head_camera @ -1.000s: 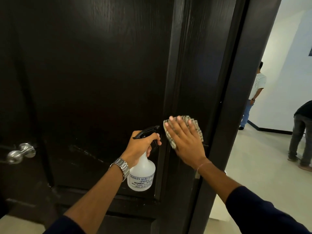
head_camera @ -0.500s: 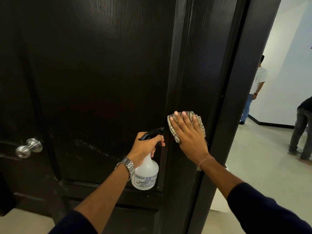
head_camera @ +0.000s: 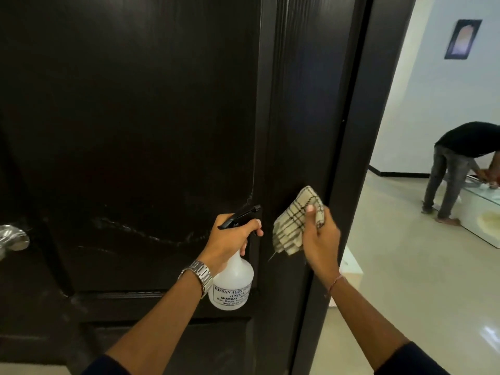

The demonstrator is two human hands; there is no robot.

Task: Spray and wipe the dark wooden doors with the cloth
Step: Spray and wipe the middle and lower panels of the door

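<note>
A: Log entry, head view. Nearest to me I see two forearms in dark sleeves. The left wrist carries a metal watch; the right wrist has a thin band.

B: Hands?

A: The left hand is curled round the neck of the spray bottle, one finger on the black trigger head, whose nozzle points up and right at the door. The bottle body is translucent white, hanging below the fist, with a printed label; I read "KISSAN AGRI" and "(INDIA)", the rest is too small. The right hand pinches the cloth, thumb on its front, fingers wrapped behind.

B: Describe the cloth.

A: Cream with a dark check of crossing lines, bunched, a loose corner hanging down to the left of the hand. It sits in front of the door's right stile; I cannot tell if it touches the wood.

B: The door?

A: The dark wooden door fills the left and centre. Nearly black, visible grain, a raised panel with moulded edges. Pale streaks and smears run across the lower panel, left of the bottle. A silver knob sits at the far left edge. The dark frame stands just right of the cloth.

B: Beyond?

A: Through the opening there is a glossy pale floor, white walls, a framed picture high up, and a person in a black shirt bent forward.
</note>
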